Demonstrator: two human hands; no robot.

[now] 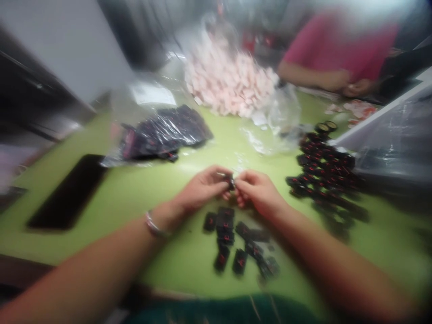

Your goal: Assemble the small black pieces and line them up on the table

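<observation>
Both my hands meet over the middle of the green table [162, 198]. My left hand [211, 184] is closed on a small black part [231, 182], its kind too blurred to name. From the right, my right hand [254, 186] pinches at the same spot, fingertips together; whether it grips that part or something tiny is hidden. Just below my hands lie several small black blocks with red marks, one of them a black block [225, 220] in the nearest cluster. A bracelet [153, 223] circles my left wrist.
Left lies a dark phone-like slab [67, 193]. Behind it is a clear plastic bag [165, 130] of dark parts. A heap of pale pink pieces [232, 83] stands at the back. On the right are piled black parts [324, 166] beside a bin [398, 121]. Another person [340, 54] sits opposite.
</observation>
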